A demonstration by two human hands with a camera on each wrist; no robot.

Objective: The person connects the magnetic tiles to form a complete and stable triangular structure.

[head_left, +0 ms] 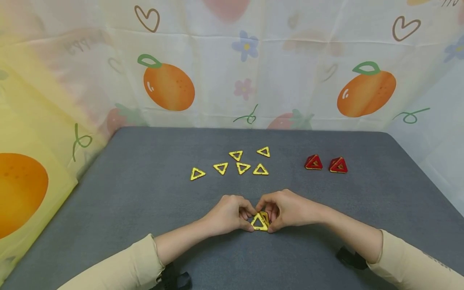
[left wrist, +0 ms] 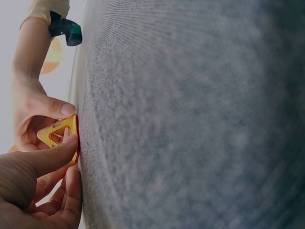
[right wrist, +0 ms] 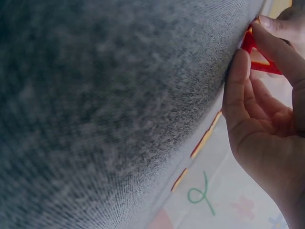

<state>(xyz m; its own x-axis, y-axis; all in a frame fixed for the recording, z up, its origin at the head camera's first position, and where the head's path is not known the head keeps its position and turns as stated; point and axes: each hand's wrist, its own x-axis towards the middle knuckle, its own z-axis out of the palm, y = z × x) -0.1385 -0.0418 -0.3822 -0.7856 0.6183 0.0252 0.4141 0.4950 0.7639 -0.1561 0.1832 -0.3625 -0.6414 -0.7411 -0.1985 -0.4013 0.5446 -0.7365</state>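
Observation:
Both hands meet at a small yellow pyramid of triangular frames (head_left: pixel 259 222) on the grey table. From its left side the left hand (head_left: pixel 228 214) grips it with thumb and fingers; the right hand (head_left: pixel 290 210) pinches its right side. In the left wrist view the yellow triangle face (left wrist: pixel 49 135) stands upright between the left hand (left wrist: pixel 43 186) and the right hand (left wrist: pixel 35 109). The right wrist view has a red-looking triangular piece (right wrist: pixel 267 67) at the fingertips of the right hand (right wrist: pixel 267 119).
Several flat yellow triangles (head_left: pixel 220 168) lie farther back on the table (head_left: pixel 152 161). Two red pyramids (head_left: pixel 313 162) (head_left: pixel 338 165) stand at the back right. Behind the table hangs a patterned cloth (head_left: pixel 217 72).

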